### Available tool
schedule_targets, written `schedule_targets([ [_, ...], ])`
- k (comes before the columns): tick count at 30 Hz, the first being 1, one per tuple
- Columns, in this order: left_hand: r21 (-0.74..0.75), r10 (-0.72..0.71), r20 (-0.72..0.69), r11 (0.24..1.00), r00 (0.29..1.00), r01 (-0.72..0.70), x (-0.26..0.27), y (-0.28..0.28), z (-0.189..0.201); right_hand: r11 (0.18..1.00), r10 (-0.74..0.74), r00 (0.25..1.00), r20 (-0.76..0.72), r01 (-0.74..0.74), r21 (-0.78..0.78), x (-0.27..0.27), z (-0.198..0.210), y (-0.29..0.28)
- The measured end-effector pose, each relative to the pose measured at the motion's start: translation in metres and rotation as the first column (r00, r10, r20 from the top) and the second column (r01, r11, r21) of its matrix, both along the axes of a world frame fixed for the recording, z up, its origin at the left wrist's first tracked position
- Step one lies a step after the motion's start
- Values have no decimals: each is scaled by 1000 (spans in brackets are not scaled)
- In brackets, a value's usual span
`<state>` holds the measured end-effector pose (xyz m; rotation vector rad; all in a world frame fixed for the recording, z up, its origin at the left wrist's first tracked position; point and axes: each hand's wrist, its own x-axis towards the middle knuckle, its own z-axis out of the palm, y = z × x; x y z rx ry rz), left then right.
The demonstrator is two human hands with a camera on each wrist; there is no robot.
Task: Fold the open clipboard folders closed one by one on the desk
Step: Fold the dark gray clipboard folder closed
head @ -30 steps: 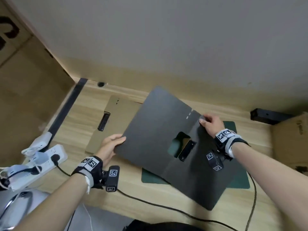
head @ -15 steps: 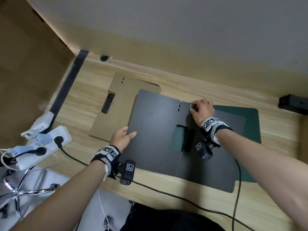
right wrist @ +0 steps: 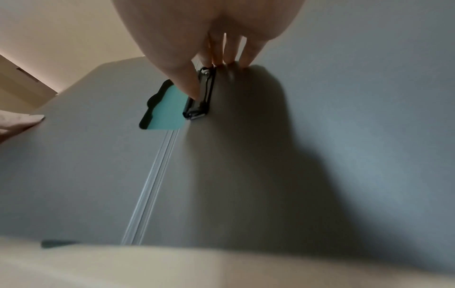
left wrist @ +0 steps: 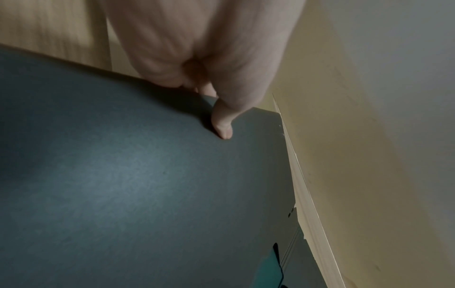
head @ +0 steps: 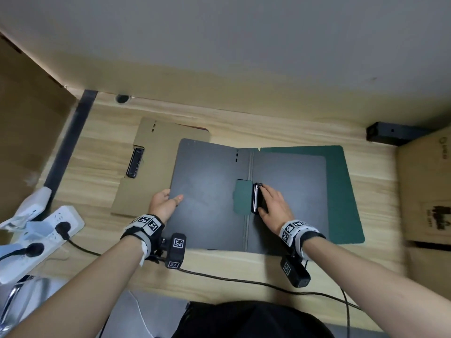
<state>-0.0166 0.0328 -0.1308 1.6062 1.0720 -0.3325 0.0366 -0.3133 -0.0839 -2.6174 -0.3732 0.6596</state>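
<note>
We see the black folder (head: 210, 191) lying open and flat on the surface (head: 105, 162). Its spine points away from us and its long axis runs left to right, over a green folder (head: 341, 191). Our left hand (head: 163, 206) pinches its left edge. Our right hand (head: 274, 207) lays its fingers (head: 265, 191) on the clip (head: 256, 198); whether they grip it we cannot tell.

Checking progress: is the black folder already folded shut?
No, the black folder lies open, both panels spread flat on top of the green folder.
</note>
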Motion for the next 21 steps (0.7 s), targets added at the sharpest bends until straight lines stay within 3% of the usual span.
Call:
schedule_targets([
  [11,-25,-56,115,998,992,60,-5,-24,57,996,10,999,-44,-14,-85,-52,-3,-1],
  [15,-22,-177,203,982,963,185,-5,-37,99,995,-13,995,-95,4,-97,-44,7,-1],
  [21,133,-444,323,895,835,425,-2,-84,176,1000,-15,980,-199,14,-5,-32,29,-7],
])
